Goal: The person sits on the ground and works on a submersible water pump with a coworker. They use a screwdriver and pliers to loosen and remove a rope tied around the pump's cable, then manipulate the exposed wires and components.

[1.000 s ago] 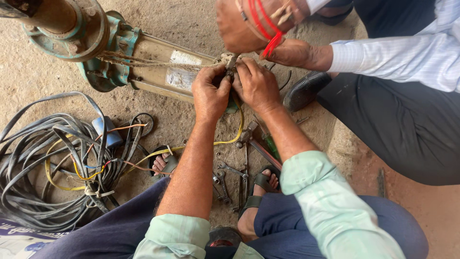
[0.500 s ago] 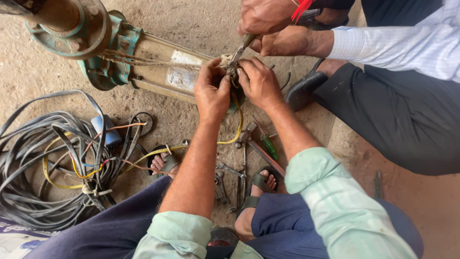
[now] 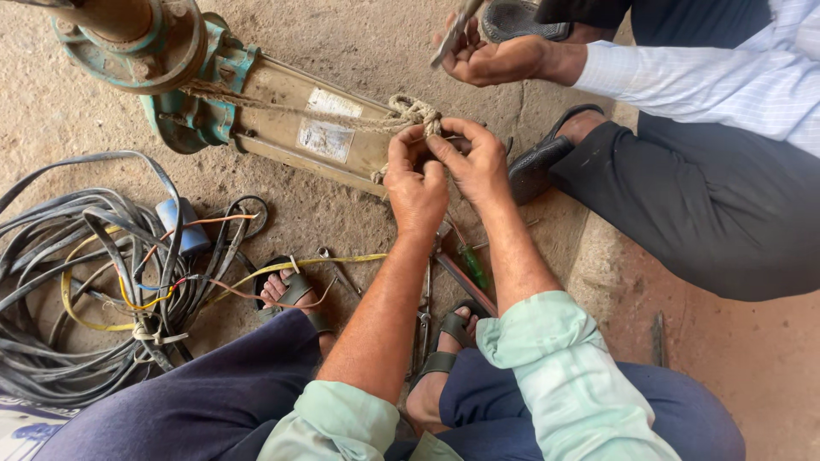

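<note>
Nearest the camera, two sandalled feet rest on the dusty concrete floor, with a green-handled screwdriver and a few steel spanners lying between them. To the left lies a tangled coil of grey cable with yellow and red wires. Further out, the left hand and right hand press together, fingers pinching the knotted tan rope (what lies under the fingers is hidden). The knot sits on the end of the beige cylindrical pump body with green flange. Beyond, another person's hand grips a slim metal tool.
</note>
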{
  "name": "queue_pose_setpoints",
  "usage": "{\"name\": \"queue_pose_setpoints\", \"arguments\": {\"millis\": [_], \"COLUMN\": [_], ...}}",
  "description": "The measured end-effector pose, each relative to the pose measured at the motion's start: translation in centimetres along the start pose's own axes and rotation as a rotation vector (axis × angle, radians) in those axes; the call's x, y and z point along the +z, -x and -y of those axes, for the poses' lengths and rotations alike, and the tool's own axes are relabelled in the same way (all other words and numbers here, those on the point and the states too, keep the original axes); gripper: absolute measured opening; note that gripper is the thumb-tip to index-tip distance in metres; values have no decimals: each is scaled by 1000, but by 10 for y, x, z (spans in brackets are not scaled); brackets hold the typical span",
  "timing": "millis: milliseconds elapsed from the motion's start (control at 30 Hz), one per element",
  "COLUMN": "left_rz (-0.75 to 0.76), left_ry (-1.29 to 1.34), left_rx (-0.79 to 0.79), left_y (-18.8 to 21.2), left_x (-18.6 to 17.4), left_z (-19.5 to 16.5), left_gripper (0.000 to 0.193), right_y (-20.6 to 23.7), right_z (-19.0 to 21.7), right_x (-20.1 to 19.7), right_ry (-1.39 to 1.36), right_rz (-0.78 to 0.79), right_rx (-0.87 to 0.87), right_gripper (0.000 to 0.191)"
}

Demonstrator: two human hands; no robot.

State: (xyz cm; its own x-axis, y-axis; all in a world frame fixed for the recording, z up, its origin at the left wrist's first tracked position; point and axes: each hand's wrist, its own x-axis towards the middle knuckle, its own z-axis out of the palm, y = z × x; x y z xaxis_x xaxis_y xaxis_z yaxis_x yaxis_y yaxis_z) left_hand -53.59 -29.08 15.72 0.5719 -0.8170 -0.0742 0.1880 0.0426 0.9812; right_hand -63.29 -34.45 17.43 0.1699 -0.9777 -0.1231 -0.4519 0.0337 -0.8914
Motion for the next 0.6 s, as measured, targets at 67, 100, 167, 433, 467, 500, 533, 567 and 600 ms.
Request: {"name": "queue_pose_setpoints", "arguments": {"millis": [67,100,167,433,467,500,533,567,600], "left_rz": [-18,-18,-9,200,219,241,265,252,237], "left_ry": [-36,-57,-111,-462,-538,-612,-685,-672,-656], "left_rx": [34,14,8,0,95,191,288,262,237], "left_y": [-3,-8,-17,-63,-68,-72,-75,-76,-77], "left_x": [-3,-5,-9,-39,-42,-44,-45,-46,-45], "left_z": [0,1,3,0,0,-1,0,0,1], "left_gripper": [42,43,45,59,59,59,59,53,48], "right_y": [-7,-11,-17,-31,-31,-32,-32,-30,-28], "right_z": [7,9,9,-38,-44,-50,-54,-56,-57], "right_x": [-3,-2,1,8,8,9,10,11,12], "right_ry": [151,130,87,-413,-532,-540,-548,-556,-507], "right_rz": [17,15,20,56,81,57,31,5,8], "right_rx": [-54,-62,-57,99,101,104,107,112,152], "right_gripper": [42,44,48,31,30,29,28,27,28]}}
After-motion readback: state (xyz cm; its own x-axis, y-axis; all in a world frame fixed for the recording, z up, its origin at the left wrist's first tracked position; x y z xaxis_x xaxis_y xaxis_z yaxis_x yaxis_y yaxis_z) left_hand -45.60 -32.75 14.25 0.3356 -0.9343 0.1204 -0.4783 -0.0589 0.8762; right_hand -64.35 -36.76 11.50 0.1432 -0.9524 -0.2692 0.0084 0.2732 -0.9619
